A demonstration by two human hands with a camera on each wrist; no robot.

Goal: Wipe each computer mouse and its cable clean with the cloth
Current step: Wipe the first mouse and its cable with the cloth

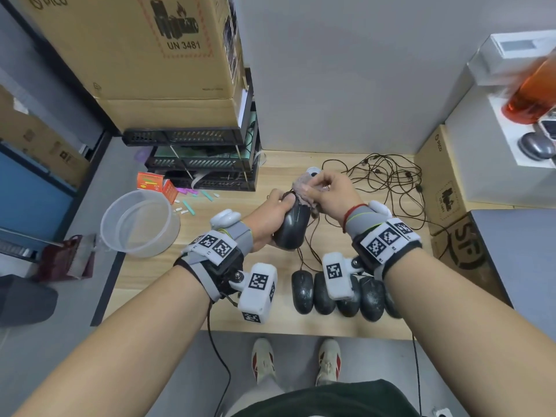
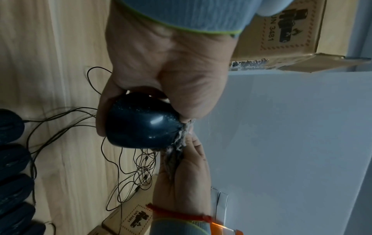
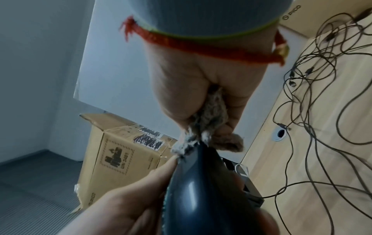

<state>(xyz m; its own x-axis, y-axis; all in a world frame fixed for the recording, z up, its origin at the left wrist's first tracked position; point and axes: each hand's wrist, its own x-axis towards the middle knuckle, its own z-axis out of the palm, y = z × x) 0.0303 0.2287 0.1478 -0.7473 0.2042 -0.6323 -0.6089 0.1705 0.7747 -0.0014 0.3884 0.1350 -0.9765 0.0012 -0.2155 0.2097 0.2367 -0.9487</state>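
My left hand (image 1: 270,215) grips a black computer mouse (image 1: 292,227) above the wooden table, fingers curled round its body (image 2: 141,122). My right hand (image 1: 323,191) holds a bunched grey-brown cloth (image 1: 302,189) against the front end of that mouse (image 3: 193,190), where the cable comes out. The cloth (image 3: 211,117) is squeezed between the right hand's fingers and palm. A row of several black mice (image 1: 323,293) lies near the table's front edge, partly hidden by my right wrist camera. Their thin black cables (image 1: 388,179) lie tangled at the back right of the table.
A clear plastic tub (image 1: 140,224) stands at the table's left edge. Stacked black trays (image 1: 204,164) with cardboard boxes (image 1: 144,46) on top stand at the back left. Another cardboard box (image 1: 442,188) sits at the right. An orange bottle (image 1: 532,91) and a grey mouse (image 1: 537,145) rest on a white box.
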